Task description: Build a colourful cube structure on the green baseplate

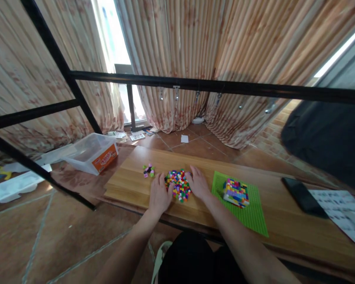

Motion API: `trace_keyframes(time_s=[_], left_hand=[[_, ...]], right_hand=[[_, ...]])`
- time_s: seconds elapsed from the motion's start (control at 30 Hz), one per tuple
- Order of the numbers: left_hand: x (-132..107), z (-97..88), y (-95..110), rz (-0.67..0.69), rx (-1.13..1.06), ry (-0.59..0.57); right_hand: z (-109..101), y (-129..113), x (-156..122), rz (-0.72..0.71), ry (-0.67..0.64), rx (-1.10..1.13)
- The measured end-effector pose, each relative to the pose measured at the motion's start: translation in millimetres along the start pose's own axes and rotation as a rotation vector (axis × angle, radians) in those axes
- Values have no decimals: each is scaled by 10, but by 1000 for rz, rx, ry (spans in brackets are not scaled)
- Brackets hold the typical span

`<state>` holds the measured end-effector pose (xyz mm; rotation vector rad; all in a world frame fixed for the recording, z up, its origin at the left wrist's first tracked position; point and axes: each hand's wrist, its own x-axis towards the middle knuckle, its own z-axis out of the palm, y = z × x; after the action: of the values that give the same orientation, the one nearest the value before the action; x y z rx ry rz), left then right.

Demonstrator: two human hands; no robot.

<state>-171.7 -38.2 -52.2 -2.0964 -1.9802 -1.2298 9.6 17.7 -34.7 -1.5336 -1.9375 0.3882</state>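
Note:
A pile of small multicoloured bricks (179,184) lies on the wooden table (130,181). My left hand (159,194) rests flat at the pile's left edge, fingers stretched out and touching the bricks. My right hand (198,182) lies flat at the pile's right edge, fingers spread, also against the bricks. Right of that hand a green baseplate (251,215) carries a multicoloured brick block (236,192). A few loose bricks (148,170) sit apart at the upper left of the pile.
A clear plastic box (92,153) with an orange label stands at the table's left end. A black phone (303,196) and a printed sheet (341,213) lie at the right. Black metal frame bars (195,84) cross in front of curtains; a dark object (328,142) is at the right.

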Motion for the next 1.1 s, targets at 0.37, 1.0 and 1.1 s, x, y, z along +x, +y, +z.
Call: trace_keyframes(time_s=[0.37, 1.0, 1.1], left_hand=[[-3, -174, 101, -74, -165, -105], [-38, -145, 49, -143, -221, -9], [-43, -135, 39, -150, -220, -9]], right_hand=[[185, -206, -81, -82, -44, 164], [337, -621, 613, -75, -157, -60], [387, -687, 616, -42, -186, -97]])
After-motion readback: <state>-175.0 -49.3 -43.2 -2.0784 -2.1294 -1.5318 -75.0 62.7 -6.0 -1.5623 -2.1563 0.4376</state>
